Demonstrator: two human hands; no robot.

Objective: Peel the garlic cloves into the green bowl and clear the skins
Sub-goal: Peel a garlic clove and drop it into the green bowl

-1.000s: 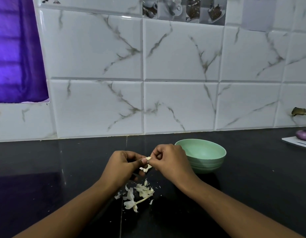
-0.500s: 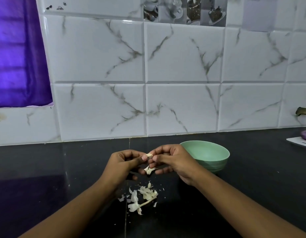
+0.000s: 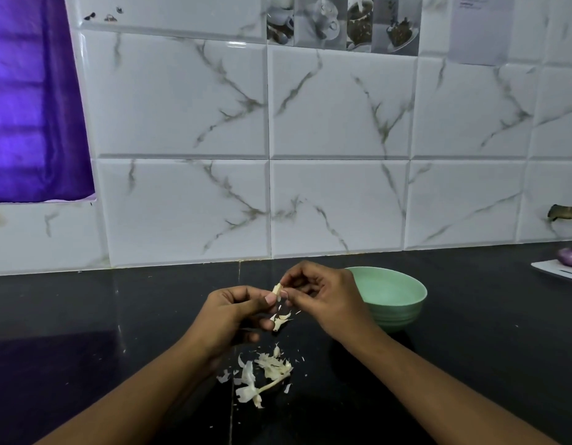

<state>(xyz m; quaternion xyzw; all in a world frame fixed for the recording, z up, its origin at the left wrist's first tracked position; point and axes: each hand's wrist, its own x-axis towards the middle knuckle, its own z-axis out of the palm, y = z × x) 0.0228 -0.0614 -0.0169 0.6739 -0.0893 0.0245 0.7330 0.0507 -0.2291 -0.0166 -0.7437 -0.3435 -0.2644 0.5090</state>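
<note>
Clove: tiny pale clove (image 3: 277, 289), held above the worktop (image 3: 117, 316), long axis roughly upright, tipped a bit toward 1 o'clock.
Left grip: left hand (image 3: 233, 313) curled, pinching the clove's lower end; a skin scrap (image 3: 279, 321) hangs just under.
Right grip: right hand (image 3: 323, 300) pinching the top end.
Bowl: bowl (image 3: 397, 316) at 3 o'clock from the clove, just past the right hand, so that's the nearer hand imo.
Skins: pile (image 3: 271, 367) at 6 o'clock, well apart from the bowl.
Room: dark worktop open both sides, wall at 12.
</note>
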